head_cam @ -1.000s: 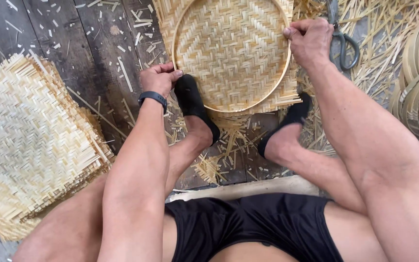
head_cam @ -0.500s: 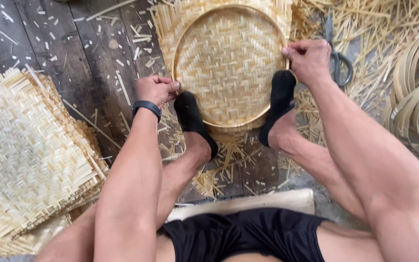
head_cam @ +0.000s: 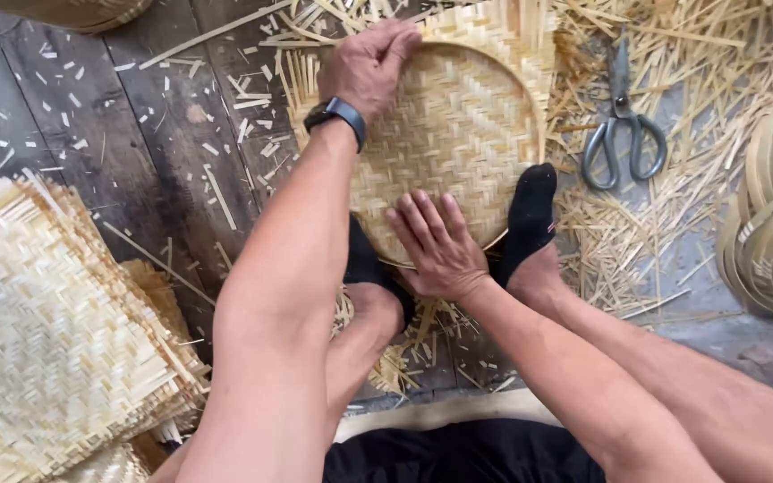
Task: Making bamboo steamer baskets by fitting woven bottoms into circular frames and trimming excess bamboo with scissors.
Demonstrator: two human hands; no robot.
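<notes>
I am sitting over a round woven bamboo tray with a bent hoop rim [head_cam: 458,134], which lies flat on the dark wooden plank floor [head_cam: 127,134] between my legs. My left hand [head_cam: 369,63] is at the tray's far upper-left edge, its grip curled closed over the rim and the loose weave ends there; a dark watch with a blue edge [head_cam: 337,114] sits on that wrist. My right hand [head_cam: 436,246] lies flat on the near part of the weave, fingers spread apart and pressing down, clamped on nothing. My two feet in black socks pin the tray's near edge: the right foot [head_cam: 525,219] rests on the rim just beside my right hand, the left foot [head_cam: 369,268] is partly hidden behind my left forearm. A pair of grey metal scissors [head_cam: 621,134] lies on straw-coloured bamboo trimmings to the right, well apart from both hands. Coiled pale bamboo strips [head_cam: 771,215] sit at the far right, and a stack of square woven bamboo mats [head_cam: 46,331] at my left.
</notes>
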